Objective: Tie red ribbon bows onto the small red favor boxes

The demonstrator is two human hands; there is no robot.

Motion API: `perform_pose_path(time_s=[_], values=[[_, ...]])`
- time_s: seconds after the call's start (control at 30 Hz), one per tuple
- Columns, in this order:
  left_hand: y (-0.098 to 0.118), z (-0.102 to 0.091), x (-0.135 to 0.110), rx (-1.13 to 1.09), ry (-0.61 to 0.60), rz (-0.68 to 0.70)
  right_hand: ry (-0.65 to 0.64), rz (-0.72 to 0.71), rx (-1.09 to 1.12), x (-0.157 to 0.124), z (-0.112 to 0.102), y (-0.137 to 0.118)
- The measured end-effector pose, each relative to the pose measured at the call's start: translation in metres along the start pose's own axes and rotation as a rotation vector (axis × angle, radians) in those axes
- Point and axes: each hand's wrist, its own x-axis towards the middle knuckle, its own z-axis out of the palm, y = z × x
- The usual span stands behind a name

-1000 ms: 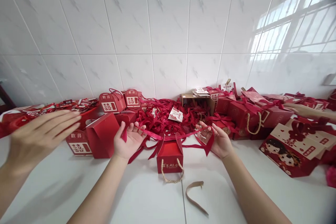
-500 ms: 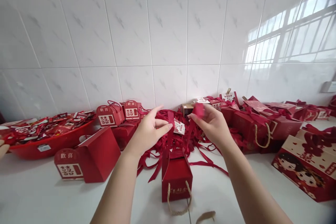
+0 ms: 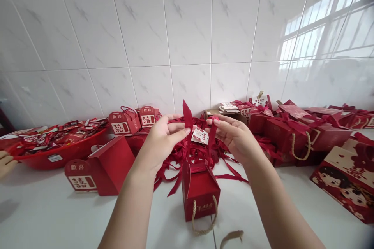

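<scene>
A small red gift box with a rope handle stands upright on the white table in front of me. Dark red ribbon rises from its top in two ends. My left hand pinches one end between thumb and fingers, its tip sticking up. The other end is pinched by my right hand, up and to the right of the box. Between my hands, a white printed tag shows against a heap of loose red ribbons behind the box.
At left, a red basin holds wrapped candies, with another person's hand at its edge. Red boxes stand left of my arm. More ribboned boxes crowd the right, near a cartoon-printed box. A tan strap lies in front.
My right hand has pulled its ribbon end straighter, and the left ribbon tip now stands higher. The camera view has tilted downward. The other person's hand shows more at the left.
</scene>
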Motion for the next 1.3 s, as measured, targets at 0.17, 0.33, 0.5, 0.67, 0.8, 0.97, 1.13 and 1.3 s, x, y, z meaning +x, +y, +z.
perform_pose_path(time_s=[0.17,0.33,0.5,0.67,0.8,0.97,1.13,1.3], values=[[0.004,-0.001,0.001,-0.096,-0.141,0.023,-0.036,-0.058,0.081,-0.001,-0.002,-0.004],[0.003,0.001,0.001,-0.145,-0.122,0.027,-0.021,-0.076,0.068,-0.002,-0.005,-0.008],[0.002,0.0,0.001,-0.203,-0.093,0.016,-0.153,0.058,0.165,-0.004,-0.006,-0.012],[0.001,0.001,0.001,-0.284,-0.094,-0.011,-0.119,0.0,0.153,-0.008,-0.002,-0.014],[-0.002,0.002,0.002,-0.35,-0.119,-0.036,-0.039,-0.117,0.041,-0.01,0.001,-0.014],[-0.001,0.003,0.001,-0.398,-0.194,-0.007,-0.061,-0.138,-0.017,-0.014,0.005,-0.014],[0.003,0.006,-0.003,-0.438,-0.208,0.041,-0.083,-0.196,-0.075,-0.014,0.005,-0.011],[0.001,0.009,0.0,-0.548,-0.168,0.085,-0.043,-0.322,-0.066,-0.009,0.0,-0.008]])
